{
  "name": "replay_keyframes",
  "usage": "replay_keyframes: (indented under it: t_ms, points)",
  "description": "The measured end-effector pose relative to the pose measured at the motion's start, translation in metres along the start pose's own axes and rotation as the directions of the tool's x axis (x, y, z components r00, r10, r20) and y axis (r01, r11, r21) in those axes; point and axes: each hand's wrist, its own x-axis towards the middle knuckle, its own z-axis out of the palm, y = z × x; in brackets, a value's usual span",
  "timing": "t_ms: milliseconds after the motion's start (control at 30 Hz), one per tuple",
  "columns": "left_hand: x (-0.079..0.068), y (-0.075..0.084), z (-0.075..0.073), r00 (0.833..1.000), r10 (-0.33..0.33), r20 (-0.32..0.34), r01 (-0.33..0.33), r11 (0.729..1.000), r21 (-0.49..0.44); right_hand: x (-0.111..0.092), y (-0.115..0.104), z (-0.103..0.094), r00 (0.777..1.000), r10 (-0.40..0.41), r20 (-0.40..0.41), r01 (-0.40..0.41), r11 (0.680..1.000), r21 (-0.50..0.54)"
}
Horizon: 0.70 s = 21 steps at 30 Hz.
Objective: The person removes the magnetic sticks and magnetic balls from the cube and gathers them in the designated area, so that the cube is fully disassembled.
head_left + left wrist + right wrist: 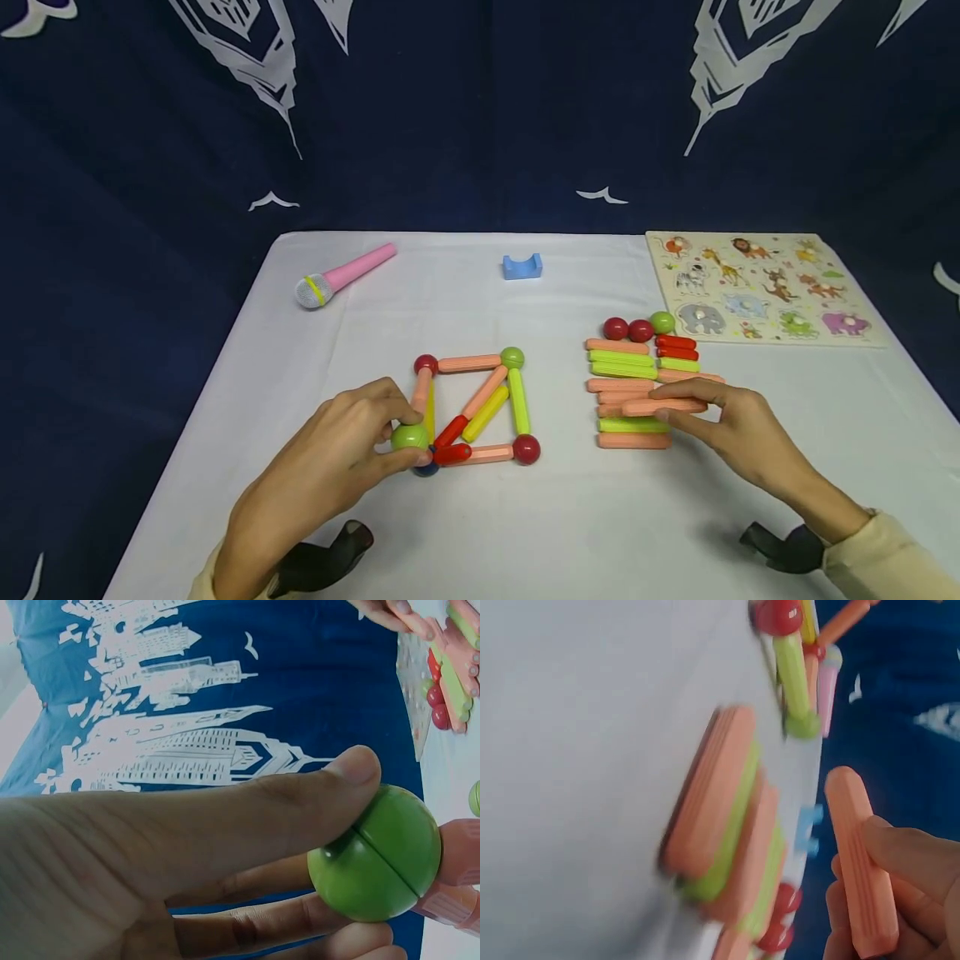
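Observation:
My left hand (330,450) pinches a green ball (409,437) between thumb and fingers, at the near left corner of a frame of toy rods and balls. The left wrist view shows salmon rods meeting that ball (379,859). A dark blue ball (426,470) is partly hidden below it. Other corners are a red ball (426,365), a green ball (512,357) and another red ball (527,450). My right hand (750,433) holds a salmon rod (660,407) over the rod pile. In the right wrist view, this rod (859,862) is raised, with the thumb across it.
Salmon rods (633,442), green rods and short red rods lie in rows on the white table (450,533), with loose balls (616,328) behind. An animal puzzle board (765,287), a blue block (522,267) and a pink microphone (360,267) stand farther back.

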Motion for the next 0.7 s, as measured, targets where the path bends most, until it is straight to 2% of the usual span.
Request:
replay_keyframes:
  t_ms: [200,433,533,700]
  points:
    - [0.000,0.000,0.001,1.000,0.007,-0.007,-0.007,1.000,0.001,-0.008,0.033,-0.012,0.990,0.120,-0.069,-0.119,0.993,0.015]
    - [-0.001,0.001,0.001,1.000,0.002,-0.003,-0.002,1.000,0.003,-0.004,0.057,-0.007,0.975,0.201,-0.098,-0.202,0.979,-0.008]
    - [-0.001,0.001,0.001,1.000,0.001,-0.005,-0.001,1.000,0.006,-0.002,0.063,-0.003,0.979,0.165,-0.120,-0.168,0.986,-0.013]
    - [-0.001,0.001,0.000,1.000,0.002,-0.012,-0.002,1.000,0.009,0.002,0.067,0.004,0.978,0.021,-0.207,-0.041,0.994,-0.097]
